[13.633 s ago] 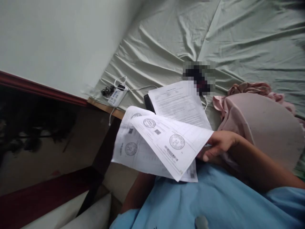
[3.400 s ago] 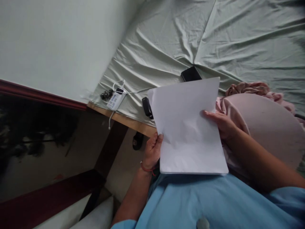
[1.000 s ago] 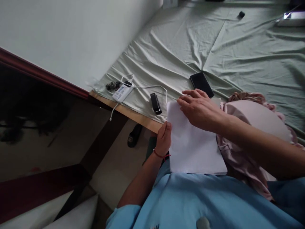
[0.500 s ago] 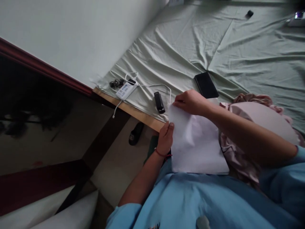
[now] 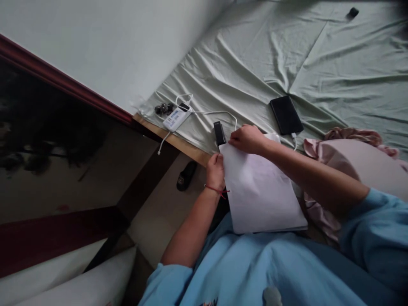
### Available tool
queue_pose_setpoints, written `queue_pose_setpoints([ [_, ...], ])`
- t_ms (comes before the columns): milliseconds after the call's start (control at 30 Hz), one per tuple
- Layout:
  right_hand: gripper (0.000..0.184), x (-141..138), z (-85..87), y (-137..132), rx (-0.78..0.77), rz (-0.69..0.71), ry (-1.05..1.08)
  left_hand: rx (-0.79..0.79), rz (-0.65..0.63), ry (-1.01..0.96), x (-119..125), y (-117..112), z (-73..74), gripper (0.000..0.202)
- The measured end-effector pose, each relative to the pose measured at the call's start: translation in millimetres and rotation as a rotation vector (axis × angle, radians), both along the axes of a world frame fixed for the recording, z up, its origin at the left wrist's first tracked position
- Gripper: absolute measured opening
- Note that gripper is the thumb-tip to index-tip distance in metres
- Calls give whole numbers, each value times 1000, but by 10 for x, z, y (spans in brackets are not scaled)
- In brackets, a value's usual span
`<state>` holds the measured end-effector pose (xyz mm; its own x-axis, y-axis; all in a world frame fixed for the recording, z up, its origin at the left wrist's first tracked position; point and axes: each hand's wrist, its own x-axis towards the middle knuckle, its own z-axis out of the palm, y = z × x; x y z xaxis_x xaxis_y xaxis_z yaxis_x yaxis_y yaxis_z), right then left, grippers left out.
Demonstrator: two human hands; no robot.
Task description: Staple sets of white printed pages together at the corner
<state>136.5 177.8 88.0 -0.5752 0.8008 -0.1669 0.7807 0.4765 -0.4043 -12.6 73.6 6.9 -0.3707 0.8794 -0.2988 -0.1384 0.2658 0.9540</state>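
White sheets of paper (image 5: 264, 195), apparently a thin stack, lie across my lap and the bed's edge. My left hand (image 5: 216, 172), with a red string at the wrist, is closed on their left edge, thumb on top. Near the top-left corner, my right hand (image 5: 247, 138) pinches the paper with curled fingers. Just beyond that corner lies a black oblong object (image 5: 219, 132) resembling a stapler, its near end covered by the paper. A black phone or tablet (image 5: 286, 114) rests farther right, with a white cable plugged into its near end.
A white power strip (image 5: 176, 118) with a looped cable and small dark items (image 5: 163, 109) sit at the bed's corner by the wall. Pink fabric (image 5: 321, 210) and a pale pillow-like thing (image 5: 357, 159) are at right. A dark slipper (image 5: 186, 175) is on the floor.
The paper and both hands have shifted left relative to the bed, so the corner now overlaps the black oblong object. The plug at the phone or tablet has come into sight.
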Motion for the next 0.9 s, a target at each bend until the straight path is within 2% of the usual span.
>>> queue_pose_setpoints([
  [133,36,-38,-165,26,-40,-29,-37,-105,36,25,-7,19,49,21],
  [267,35,-92,-237,59,-100,-65,-37,-321,101,-118,27,117,192,20],
  [333,36,-119,-245,84,-112,-69,-37,-374,123,-148,38,176,265,20],
  [467,34,-160,-271,157,-124,-94,-40,-378,144,-155,40,228,321,18],
  [667,31,-142,-390,211,-95,-132,-33,-309,96,-116,37,210,190,13],
  [733,29,-119,-425,165,-19,-130,7,-294,94,-104,32,212,141,12],
  [800,27,-99,-446,98,137,-120,100,-275,101,-126,28,213,109,10],
  [900,32,-86,-467,11,369,-2,276,-237,86,-224,28,212,93,5],
])
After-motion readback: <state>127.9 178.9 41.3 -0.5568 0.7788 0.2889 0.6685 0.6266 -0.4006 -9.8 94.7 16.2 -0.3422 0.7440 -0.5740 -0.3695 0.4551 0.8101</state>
